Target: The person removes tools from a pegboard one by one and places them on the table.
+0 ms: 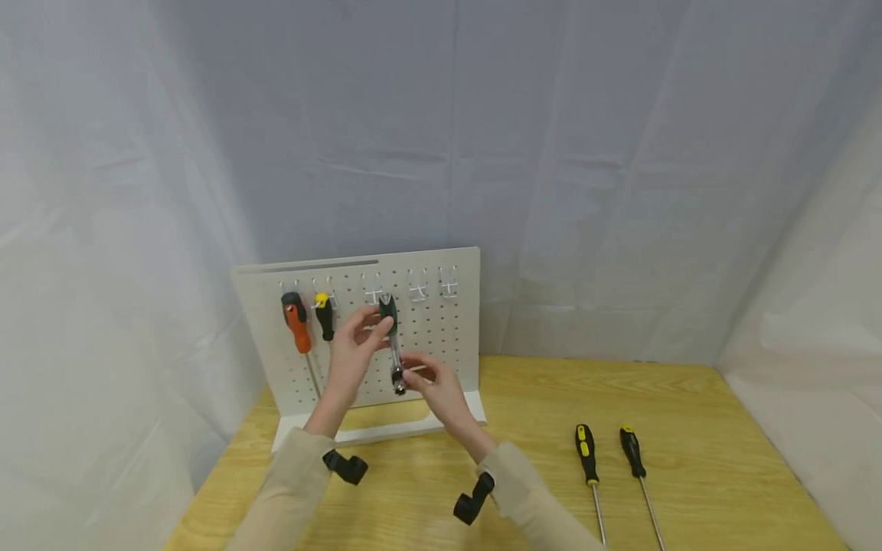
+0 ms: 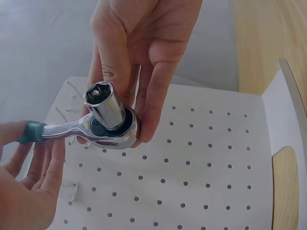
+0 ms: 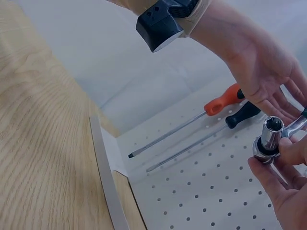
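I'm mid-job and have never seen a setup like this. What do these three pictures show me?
There's no machine: a person works bare-handed. One picture looks forward and down from the person's head; the others come from wrist cameras. On the wooden table stands a white pegboard where two screwdrivers hang; two more lie right of it. Both hands hold a ratchet wrench: the left hand its green handle, the right hand its socket end.

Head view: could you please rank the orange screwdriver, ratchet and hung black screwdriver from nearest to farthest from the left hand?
1. Ratchet: held in the left hand.
2. Hung black screwdriver: just to its left.
3. Orange screwdriver: farther left.
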`<state>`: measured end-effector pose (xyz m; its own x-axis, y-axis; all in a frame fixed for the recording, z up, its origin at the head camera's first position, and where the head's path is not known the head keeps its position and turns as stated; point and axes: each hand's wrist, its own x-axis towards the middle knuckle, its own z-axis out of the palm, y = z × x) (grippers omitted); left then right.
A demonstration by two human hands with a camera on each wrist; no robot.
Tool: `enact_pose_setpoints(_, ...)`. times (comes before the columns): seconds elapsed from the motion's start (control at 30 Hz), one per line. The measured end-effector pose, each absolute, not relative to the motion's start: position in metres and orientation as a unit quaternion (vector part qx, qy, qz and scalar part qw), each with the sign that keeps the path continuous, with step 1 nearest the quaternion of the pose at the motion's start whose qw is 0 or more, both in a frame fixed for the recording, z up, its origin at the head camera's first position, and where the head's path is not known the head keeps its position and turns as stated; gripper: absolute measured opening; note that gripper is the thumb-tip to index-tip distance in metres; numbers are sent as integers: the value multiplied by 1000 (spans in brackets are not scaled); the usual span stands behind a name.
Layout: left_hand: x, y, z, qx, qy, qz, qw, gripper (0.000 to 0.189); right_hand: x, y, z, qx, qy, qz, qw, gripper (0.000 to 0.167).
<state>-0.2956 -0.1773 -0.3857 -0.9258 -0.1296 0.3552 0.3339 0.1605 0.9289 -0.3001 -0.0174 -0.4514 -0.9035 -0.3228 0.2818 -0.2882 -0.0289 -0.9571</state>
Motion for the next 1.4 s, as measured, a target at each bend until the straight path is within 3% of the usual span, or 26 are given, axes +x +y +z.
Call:
enact_pose_setpoints(0.5, -297, -149, -386, -92, -741, -653, 128, 43, -295, 15, -457, -197, 692, -694, 2, 31)
enact_pose_setpoints(1.4, -296, -82, -444, -107, -712, -693, 42, 48, -262, 85, -496, -122, 695, -708, 20, 31)
